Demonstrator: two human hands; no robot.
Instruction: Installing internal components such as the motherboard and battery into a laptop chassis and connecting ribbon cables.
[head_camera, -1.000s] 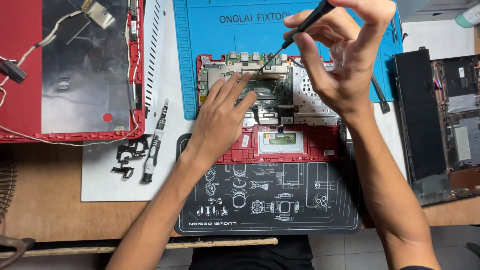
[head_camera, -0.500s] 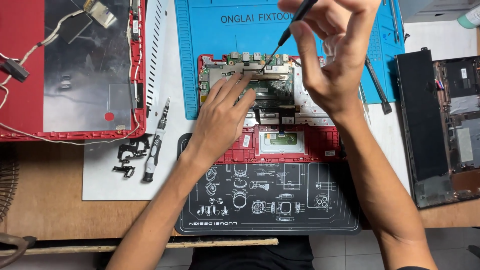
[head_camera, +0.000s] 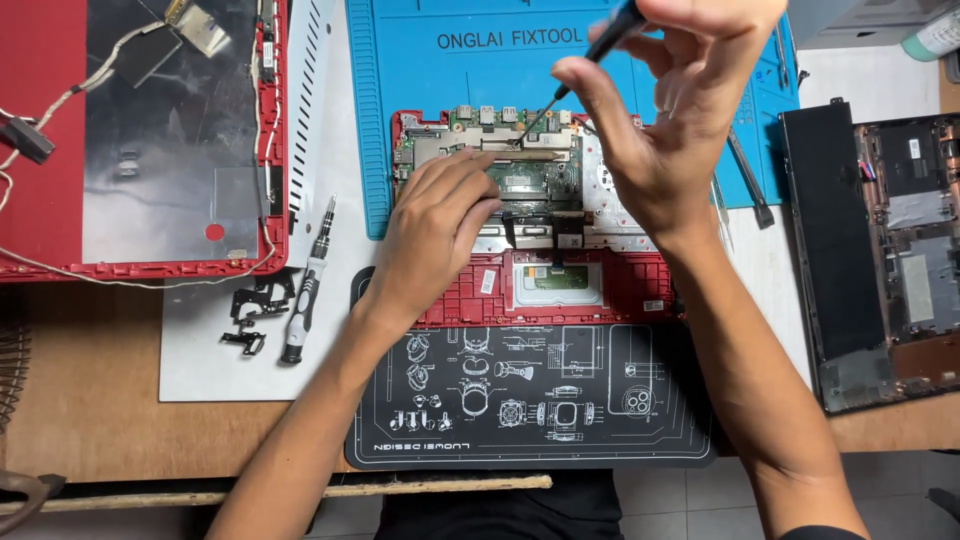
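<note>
The opened red laptop base (head_camera: 540, 210) lies in the middle of the table, its far half on a blue work mat (head_camera: 440, 90) and its near half on a black printed mat (head_camera: 530, 400). Its motherboard (head_camera: 500, 165) is exposed at the far edge. The right hand (head_camera: 670, 120) pinches a slim black screwdriver (head_camera: 585, 60) between thumb and fingers, the tip slanting down to a point near the board's far edge, just touching or just above it; which cannot be told. The left hand (head_camera: 435, 235) lies flat with fingers loosely spread on the board, steadying it.

This looks like the screw-removal stage of stripping the board. The next move seems to call for seating the tip squarely in a screw head and turning while the left hand keeps the base from shifting.

To the left lie a second screwdriver (head_camera: 305, 285), black hinge brackets (head_camera: 250, 310) and the red display lid (head_camera: 140, 140). To the right sits another opened laptop (head_camera: 890, 250).
</note>
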